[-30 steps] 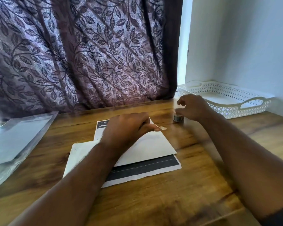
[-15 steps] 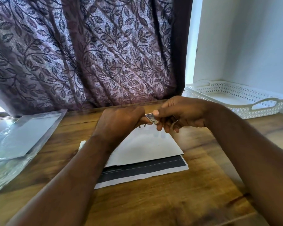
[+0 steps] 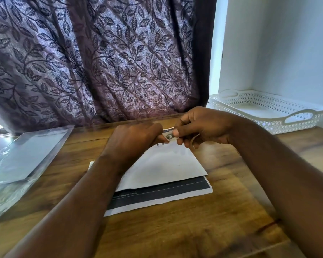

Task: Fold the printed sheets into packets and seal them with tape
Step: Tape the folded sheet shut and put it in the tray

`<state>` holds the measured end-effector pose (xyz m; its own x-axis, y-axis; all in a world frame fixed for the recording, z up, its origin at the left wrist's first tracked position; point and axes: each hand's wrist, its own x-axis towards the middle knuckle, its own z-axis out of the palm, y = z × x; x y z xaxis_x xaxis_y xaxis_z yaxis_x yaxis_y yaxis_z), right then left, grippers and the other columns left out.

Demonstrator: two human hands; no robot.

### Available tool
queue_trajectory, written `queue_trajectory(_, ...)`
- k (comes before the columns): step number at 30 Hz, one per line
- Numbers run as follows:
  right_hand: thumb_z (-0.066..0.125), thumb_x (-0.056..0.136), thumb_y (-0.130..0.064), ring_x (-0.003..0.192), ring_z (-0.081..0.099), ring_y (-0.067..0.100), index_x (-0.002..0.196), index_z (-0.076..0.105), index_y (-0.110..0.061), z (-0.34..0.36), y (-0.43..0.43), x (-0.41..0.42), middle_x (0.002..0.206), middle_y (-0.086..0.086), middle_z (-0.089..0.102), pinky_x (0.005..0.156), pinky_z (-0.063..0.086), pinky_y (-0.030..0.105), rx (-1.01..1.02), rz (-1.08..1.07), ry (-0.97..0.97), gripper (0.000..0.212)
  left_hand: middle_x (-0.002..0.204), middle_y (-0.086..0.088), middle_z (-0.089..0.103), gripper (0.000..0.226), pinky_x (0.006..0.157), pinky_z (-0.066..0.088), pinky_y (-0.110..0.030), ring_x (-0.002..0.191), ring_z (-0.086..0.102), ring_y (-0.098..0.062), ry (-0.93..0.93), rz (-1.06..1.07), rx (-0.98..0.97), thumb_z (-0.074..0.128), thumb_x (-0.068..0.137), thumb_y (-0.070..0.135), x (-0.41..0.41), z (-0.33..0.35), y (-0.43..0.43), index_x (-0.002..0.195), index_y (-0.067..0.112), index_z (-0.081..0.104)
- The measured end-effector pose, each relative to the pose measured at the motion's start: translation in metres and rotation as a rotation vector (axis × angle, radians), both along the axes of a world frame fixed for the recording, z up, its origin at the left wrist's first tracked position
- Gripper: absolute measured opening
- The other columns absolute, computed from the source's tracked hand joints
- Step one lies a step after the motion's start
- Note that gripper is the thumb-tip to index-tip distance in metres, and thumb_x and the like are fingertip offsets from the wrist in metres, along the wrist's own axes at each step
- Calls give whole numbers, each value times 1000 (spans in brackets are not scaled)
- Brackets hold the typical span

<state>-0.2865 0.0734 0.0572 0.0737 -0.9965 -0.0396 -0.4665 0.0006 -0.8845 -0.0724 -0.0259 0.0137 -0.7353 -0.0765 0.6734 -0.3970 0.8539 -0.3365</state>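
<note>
head view shows both hands raised just above the far edge of the printed sheet [image 3: 166,164], which lies on the wooden table [image 3: 194,229] straight in front of the person. the sheet is already folded: a white flap lies slanted over it and leaves a dark printed band [image 3: 157,192] uncovered along the near edge. no tape shows on the paper, so the fold looks made but not yet sealed.

the right hand [image 3: 199,127] pinches a small tape roll [image 3: 169,135] between thumb and forefinger, its other fingers curled loosely below. the left hand [image 3: 136,138] has its fingers curled in, tips meeting the same roll. it seems to pinch the free end, though the tips are partly hidden and the roll is too small and blurred to show a strip. the roll is held in the air over the flap's far corner.

as i judge it, this is the step of drawing off tape for this packet. pulling a length, tearing it and pressing it across the flap edge are left to do. a clear plastic sleeve [image 3: 22,157] holding pale sheets lies at the left of the table, perhaps more to fold. a white lattice tray [image 3: 268,116] stands at the far right. no sealed packet is in view.
</note>
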Motion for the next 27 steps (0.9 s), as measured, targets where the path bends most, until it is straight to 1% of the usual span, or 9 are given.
queue_trajectory(3, 70, 93, -16, 67, 67, 14, 97, 71, -1, -2, -2, -1, 81, 9, 75, 58, 53, 25, -18, -74, 29, 15, 83, 5, 63, 39, 54, 51, -39, 69, 58, -22, -82, 55, 99, 33, 98, 55, -3, -3, -5, 96, 26, 58)
queue_trajectory(5, 69, 94, -15, 67, 67, 15, 97, 71, 1, -5, -5, -3, 80, 10, 75, 56, 54, 26, -11, -147, 69, 16, 90, 6, 67, 21, 63, 52, -39, 78, 61, -22, -62, 79, 226, 50, 97, 45, -5, -7, -9, 99, 27, 61)
queue_trajectory(6, 69, 94, -15, 67, 67, 16, 96, 71, 1, -7, -6, -5, 80, 12, 75, 55, 54, 26, 1, -186, 91, 16, 92, 6, 68, 17, 67, 52, -39, 81, 61, -21, -41, 76, 287, 56, 96, 41, -6, -10, -12, 100, 27, 64)
queue_trajectory(8, 70, 93, -15, 62, 66, 16, 96, 72, 2, -12, -10, -7, 80, 13, 75, 52, 54, 26, 30, -261, 136, 18, 91, 6, 68, 19, 71, 51, -37, 82, 60, -18, -10, 59, 374, 58, 95, 41, -9, -16, -15, 97, 25, 69)
queue_trajectory(11, 70, 92, -15, 51, 61, 15, 89, 71, -1, -20, -15, -9, 68, 9, 70, 47, 50, 23, 64, -363, 206, 14, 89, 6, 62, 16, 74, 48, -36, 82, 55, -16, -4, 60, 452, 63, 93, 40, -17, -25, -13, 94, 25, 70)
queue_trajectory(15, 69, 90, -17, 59, 60, 21, 89, 73, 2, -30, -20, -4, 75, 11, 69, 51, 49, 25, 135, -409, 337, 20, 95, 8, 53, 23, 78, 45, -33, 90, 51, -14, -90, 123, 570, 66, 91, 44, -27, -29, -5, 107, 27, 68)
queue_trajectory(17, 72, 89, -20, 61, 59, 22, 87, 73, 1, -32, -23, -3, 75, 12, 70, 51, 49, 25, 149, -420, 365, 21, 99, 8, 53, 27, 78, 41, -30, 90, 50, -12, -134, 146, 589, 64, 92, 46, -29, -29, -3, 112, 27, 67)
queue_trajectory(19, 74, 88, -22, 58, 57, 21, 83, 72, -1, -33, -25, -3, 73, 11, 69, 49, 47, 25, 158, -424, 372, 21, 101, 8, 55, 29, 76, 39, -28, 90, 49, -11, -146, 154, 590, 63, 93, 47, -29, -29, -3, 114, 27, 66)
queue_trajectory(27, 76, 88, -28, 49, 48, 17, 70, 65, -8, -35, -30, 1, 60, 5, 58, 49, 41, 25, 174, -435, 459, 29, 108, 8, 57, 28, 76, 37, -26, 90, 46, -9, -168, 157, 631, 61, 95, 42, -33, -32, -1, 121, 30, 63)
